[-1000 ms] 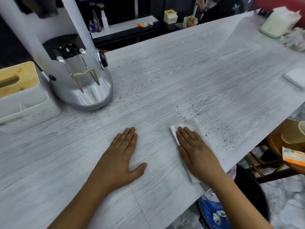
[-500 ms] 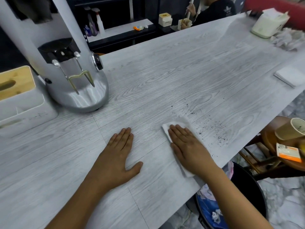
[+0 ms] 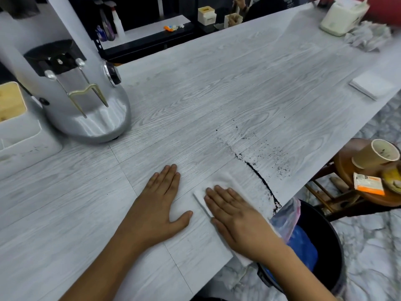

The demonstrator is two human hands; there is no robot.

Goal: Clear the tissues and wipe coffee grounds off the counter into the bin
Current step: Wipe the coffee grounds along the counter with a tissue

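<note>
My right hand (image 3: 236, 216) lies flat on a white tissue (image 3: 225, 181) at the near edge of the grey wood counter (image 3: 217, 83). To its right, coffee grounds (image 3: 260, 177) form a dark line running to the counter edge, with loose specks further right. A black bin (image 3: 325, 246) with a blue and pink liner stands on the floor below that edge. My left hand (image 3: 160, 205) rests flat and empty on the counter, left of the tissue. Crumpled tissues (image 3: 366, 38) lie at the far right corner.
A silver coffee grinder (image 3: 71, 88) stands at the left, beside a white box with a wooden lid (image 3: 13, 118). A folded white napkin (image 3: 373, 85) lies near the right edge. A wooden stool (image 3: 368, 192) beside the bin holds a paper cup (image 3: 377, 153) and packets.
My right hand has dragged the tissue back toward me and the counter edge. The scattered grounds are now gathered into a dark line. My left hand stayed put.
</note>
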